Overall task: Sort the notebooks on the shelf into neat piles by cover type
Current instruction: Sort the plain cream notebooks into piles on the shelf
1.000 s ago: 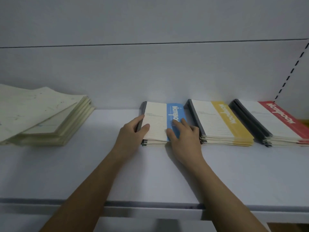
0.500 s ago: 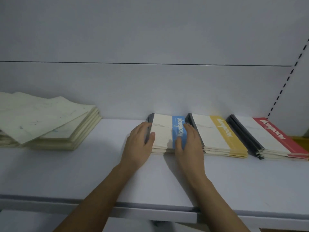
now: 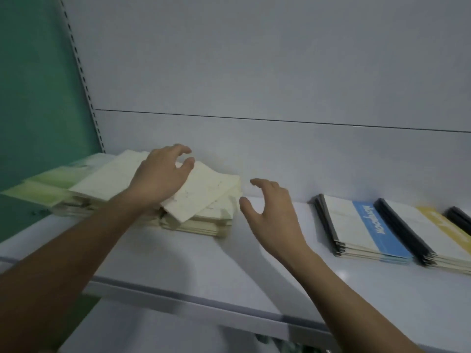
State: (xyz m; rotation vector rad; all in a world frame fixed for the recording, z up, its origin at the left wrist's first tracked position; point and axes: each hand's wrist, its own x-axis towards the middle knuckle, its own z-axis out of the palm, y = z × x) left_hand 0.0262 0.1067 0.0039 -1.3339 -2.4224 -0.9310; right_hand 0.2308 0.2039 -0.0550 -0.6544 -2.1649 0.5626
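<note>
- The cream notebooks (image 3: 204, 200) lie in a loose, skewed heap at the left end of the shelf (image 3: 254, 271), their corners fanned out at different angles and their stacked page edges facing the front.
- The top cream notebook sits tilted across the ones beneath it, one corner overhanging toward the shelf's front.
- Paler green-tinted covers (image 3: 58, 179) stick out from the heap's left side, near the green side panel (image 3: 33, 98).
- The left hand (image 3: 160, 174) is over the heap with its palm low on the top cover, fingers spread and loosely bent, holding nothing.
- The right hand (image 3: 270, 217) hovers just beside the heap's right edge, above bare shelf, fingers and thumb apart in a wide curve, holding nothing.
- A stretch of bare shelf lies between the heap and the blue-banded pile (image 3: 362, 228), which stands squared up with dark spines to the left.
- Just beside that pile, touching or nearly so, lies the yellow-banded pile (image 3: 433, 233), also squared; a further dark spine (image 3: 458, 217) shows at the right border.
- In front of all the piles a wide band of shelf runs to its grey front lip (image 3: 178, 299).
- Behind them the pale back wall (image 3: 254, 72) rises close to the rear edges.
</note>
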